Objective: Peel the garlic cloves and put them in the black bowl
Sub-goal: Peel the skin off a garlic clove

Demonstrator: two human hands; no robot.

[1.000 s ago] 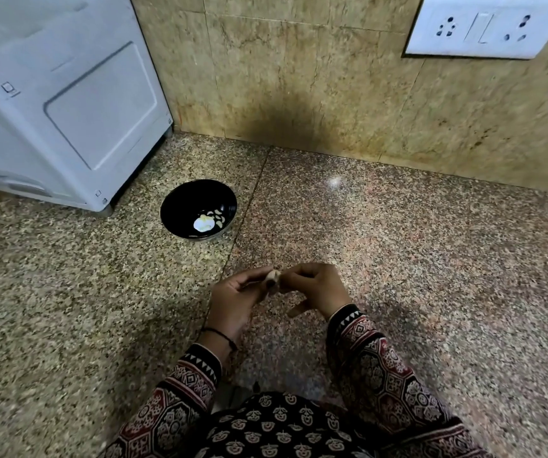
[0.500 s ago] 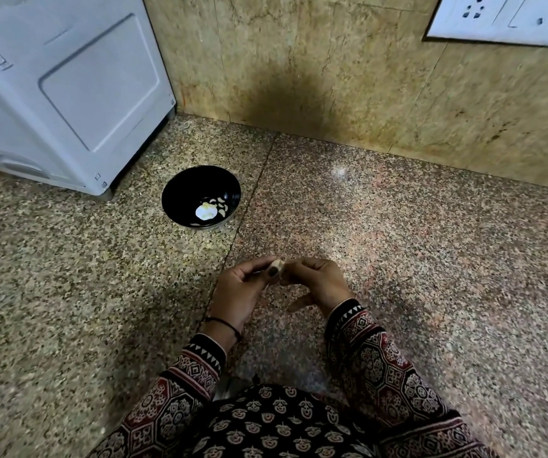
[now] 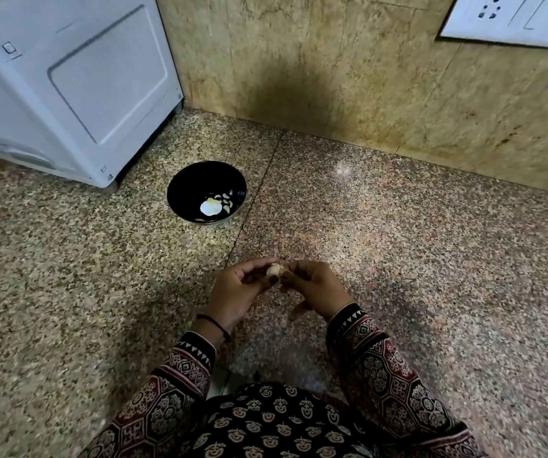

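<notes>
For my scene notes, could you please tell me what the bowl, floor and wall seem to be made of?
Bowl: glossy black, perhaps glazed ceramic or plastic; its smooth sheen leaves that open. Floor: polished speckled stone, probably granite; grainy flecks and a light glint. Wall: beige stone-look tiles, perhaps marble; veining and straight joints.

The garlic clove (image 3: pixel 274 269) is mostly hidden by fingers (image 3: pixel 300 269); the socket plate (image 3: pixel 514 18) is cut off.

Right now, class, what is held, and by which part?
A garlic clove, pinched from both sides: the left hand on one side, the right hand on the opposite side.
</notes>
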